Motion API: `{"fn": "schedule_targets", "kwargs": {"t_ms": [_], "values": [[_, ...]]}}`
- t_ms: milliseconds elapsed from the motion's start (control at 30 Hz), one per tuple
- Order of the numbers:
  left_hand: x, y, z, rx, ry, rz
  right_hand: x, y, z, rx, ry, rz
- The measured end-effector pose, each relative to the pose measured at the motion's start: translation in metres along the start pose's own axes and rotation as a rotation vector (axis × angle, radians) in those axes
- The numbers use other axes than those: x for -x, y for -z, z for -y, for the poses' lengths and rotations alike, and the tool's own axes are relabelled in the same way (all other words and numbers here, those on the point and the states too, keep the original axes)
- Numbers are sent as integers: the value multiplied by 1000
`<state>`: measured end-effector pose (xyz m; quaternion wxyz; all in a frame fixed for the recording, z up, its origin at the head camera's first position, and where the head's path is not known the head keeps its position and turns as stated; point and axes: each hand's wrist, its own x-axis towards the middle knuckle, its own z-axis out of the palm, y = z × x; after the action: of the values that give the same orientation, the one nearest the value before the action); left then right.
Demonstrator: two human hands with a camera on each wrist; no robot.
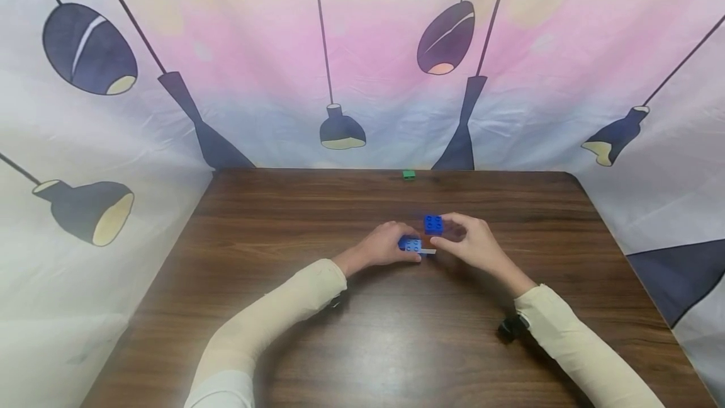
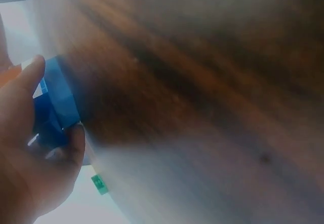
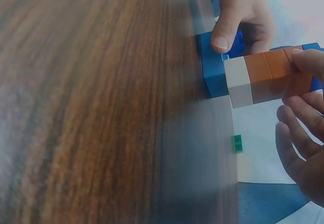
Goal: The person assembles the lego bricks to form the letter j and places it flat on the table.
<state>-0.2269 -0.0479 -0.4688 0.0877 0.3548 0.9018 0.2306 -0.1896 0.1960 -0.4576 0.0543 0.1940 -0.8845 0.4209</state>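
Note:
A light blue toy brick [image 1: 413,245] rests low at the table, with a darker blue brick [image 3: 236,45] against it. My left hand [image 1: 386,245] grips the light blue brick between thumb and fingers. Beside the left thumb rises a column: a white brick [image 3: 239,82] at the bottom, orange bricks [image 3: 271,74] above, and a dark blue brick [image 1: 433,225] with studs on top. With thumb and fingers, my right hand [image 1: 472,243] pinches the column near its upper orange part. Whether the white brick is joined to the light blue one I cannot tell.
A small green brick [image 1: 409,175] lies at the far edge of the brown wooden table [image 1: 283,206]. Behind and at the sides hangs a cloth [image 1: 385,36] printed with lamps. A dark wrist device [image 1: 512,327] sits under the right cuff.

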Motion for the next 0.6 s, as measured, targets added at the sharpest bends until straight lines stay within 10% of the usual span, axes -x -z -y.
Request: {"fn": "schedule_targets", "kwargs": {"t_ms": [600], "values": [[28, 8, 13, 18, 86, -87, 0, -2, 1, 7, -7, -10]]}}
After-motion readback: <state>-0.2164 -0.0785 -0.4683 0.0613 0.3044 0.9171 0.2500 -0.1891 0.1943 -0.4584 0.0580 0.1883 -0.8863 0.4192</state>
